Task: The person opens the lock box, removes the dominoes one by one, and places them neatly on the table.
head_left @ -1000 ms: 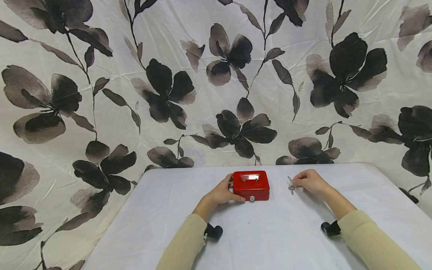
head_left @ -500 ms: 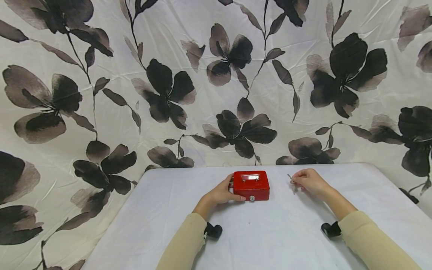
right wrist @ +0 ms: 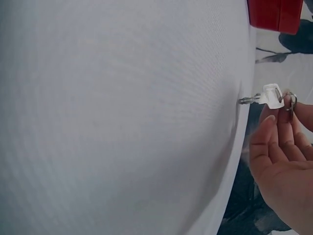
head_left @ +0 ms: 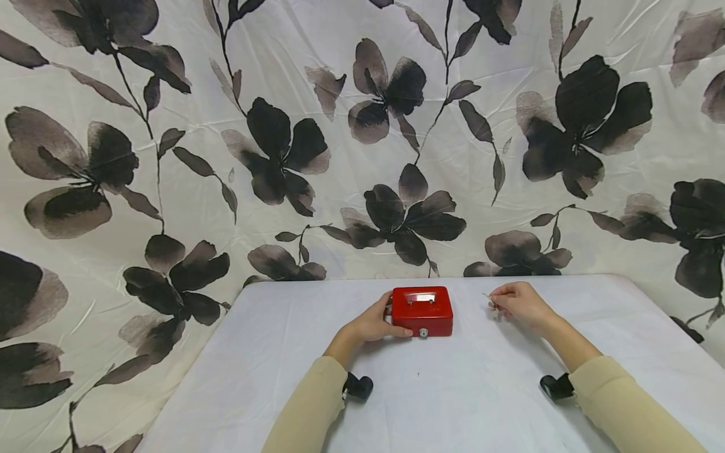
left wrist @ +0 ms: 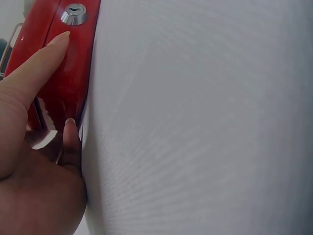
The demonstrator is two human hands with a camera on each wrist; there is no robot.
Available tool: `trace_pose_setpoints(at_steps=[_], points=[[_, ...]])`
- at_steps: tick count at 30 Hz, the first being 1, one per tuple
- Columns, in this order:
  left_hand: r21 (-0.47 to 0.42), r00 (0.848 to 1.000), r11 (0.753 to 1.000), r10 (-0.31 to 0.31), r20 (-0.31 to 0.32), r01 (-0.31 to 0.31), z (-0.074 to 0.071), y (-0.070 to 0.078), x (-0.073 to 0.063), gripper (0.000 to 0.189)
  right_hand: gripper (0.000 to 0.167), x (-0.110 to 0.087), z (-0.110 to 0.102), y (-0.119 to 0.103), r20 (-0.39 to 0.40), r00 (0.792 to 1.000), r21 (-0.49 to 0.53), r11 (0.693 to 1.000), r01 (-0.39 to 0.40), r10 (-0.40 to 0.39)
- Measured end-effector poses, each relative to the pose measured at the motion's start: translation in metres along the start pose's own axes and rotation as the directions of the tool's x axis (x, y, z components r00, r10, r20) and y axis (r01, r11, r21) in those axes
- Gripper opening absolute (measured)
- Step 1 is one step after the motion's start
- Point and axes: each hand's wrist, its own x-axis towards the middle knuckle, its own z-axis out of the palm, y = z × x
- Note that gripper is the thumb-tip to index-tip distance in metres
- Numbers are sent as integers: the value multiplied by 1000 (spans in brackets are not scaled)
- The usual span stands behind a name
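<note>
A small red cash box (head_left: 436, 327) stands on the white-covered table, lid down, with a carry handle on top and a round silver lock (left wrist: 74, 14) in its front. My left hand (head_left: 369, 322) grips the box's left end, thumb along the front near the lock and another finger low at the side; the remaining fingers are partly hidden behind it. To the right of the box, my right hand (head_left: 523, 306) pinches a key ring (right wrist: 292, 102) between thumb and fingers. From the ring hangs a silver key (right wrist: 272, 96), just above the cloth; further keys are hard to make out.
The white tablecloth (head_left: 442, 402) runs to a far edge just behind both hands. A floral curtain (head_left: 317, 151) hangs behind the table. Black wrist cameras (head_left: 359, 387) sit at both sleeves.
The keys have turned and swung in my right hand's fingers, which shift slightly. My left hand and the cash box stay where they were.
</note>
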Motion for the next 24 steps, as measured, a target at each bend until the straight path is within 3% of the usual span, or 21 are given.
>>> trace_pose_setpoints(at_steps=[10, 24], points=[[16, 1000, 1000, -9, -3, 9, 1, 0, 0, 104, 28, -2, 1, -5, -75, 993, 25, 995, 93, -91], [-10, 1000, 1000, 1, -4, -1, 0, -2, 2, 102, 27, -6, 1, -12, -39, 993, 69, 991, 117, -114]])
